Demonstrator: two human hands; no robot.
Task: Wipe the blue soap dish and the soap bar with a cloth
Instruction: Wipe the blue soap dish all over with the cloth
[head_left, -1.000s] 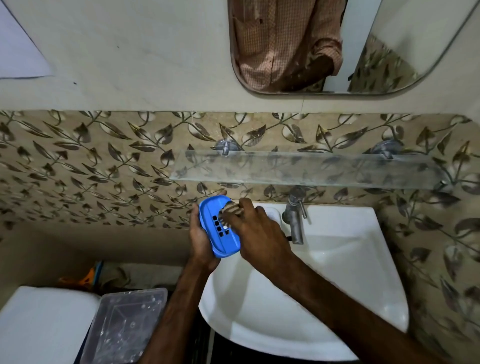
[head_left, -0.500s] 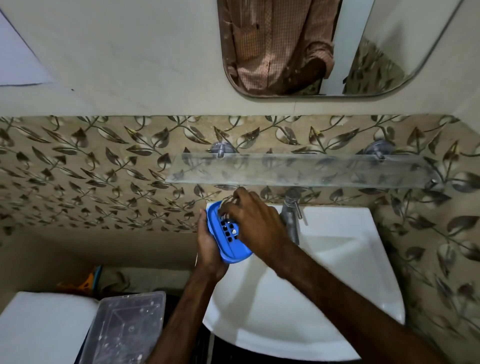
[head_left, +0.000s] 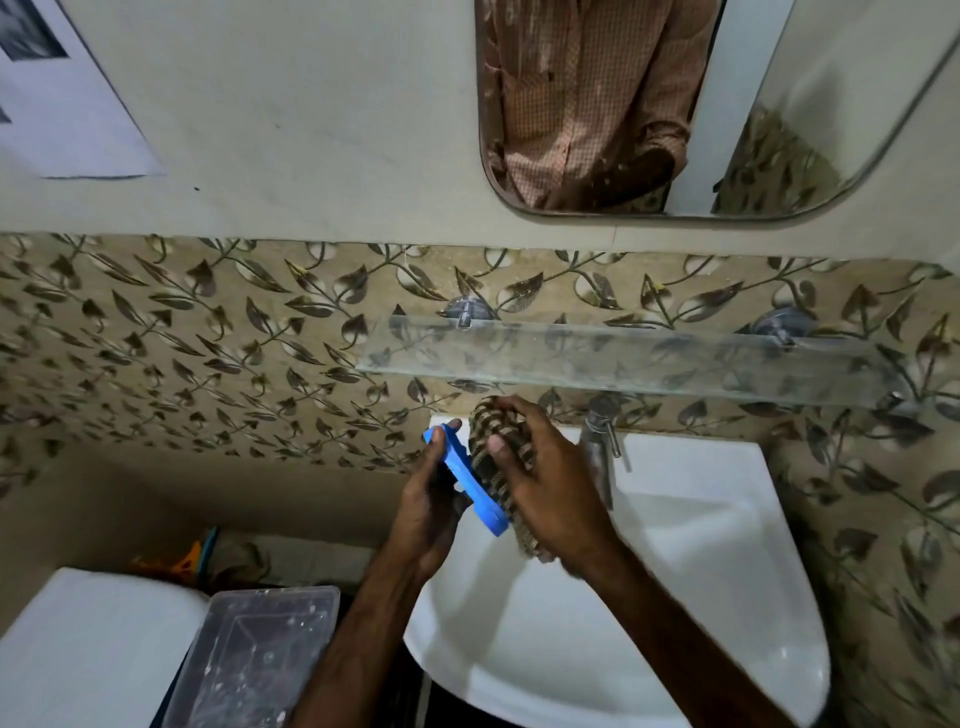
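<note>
My left hand (head_left: 428, 506) grips the blue soap dish (head_left: 467, 480) from behind and holds it on edge above the left rim of the white sink (head_left: 675, 597). Only the dish's narrow rim faces me. My right hand (head_left: 545, 483) presses a brown and beige striped cloth (head_left: 493, 457) against the dish's inner face. The cloth bunches up past my fingertips and hangs out below my palm. No soap bar shows in this view.
A steel tap (head_left: 600, 447) stands just right of my right hand. A glass shelf (head_left: 623, 358) juts out above both hands. A mirror (head_left: 675, 104) hangs higher up. At the lower left sit a clear plastic box (head_left: 254, 654) and a white surface (head_left: 93, 649).
The dish has turned from showing its slotted inside to standing edge-on. The striped cloth now covers its inner face, and both hands sit slightly lower over the sink.
</note>
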